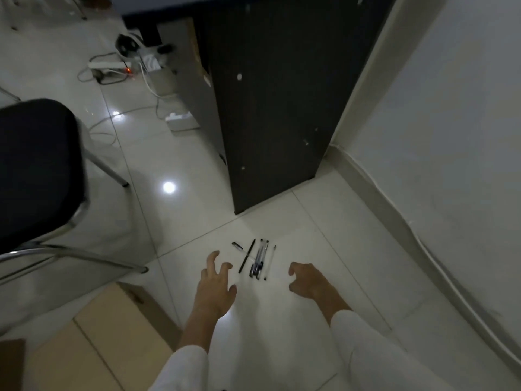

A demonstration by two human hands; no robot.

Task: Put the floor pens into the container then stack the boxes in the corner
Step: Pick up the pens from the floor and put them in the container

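Floor: pale tile (324,221), beside a dark cabinet (270,108).
Pens: the pens (258,259) lie bunched on the floor, container unseen.
Hands: left hand (215,286) and right hand (306,280) empty, fingers spread, flanking the pens, likely to gather them.

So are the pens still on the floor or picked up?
On the floor. The pens lie flat on the white tile between the open left hand and right hand, neither touching them.
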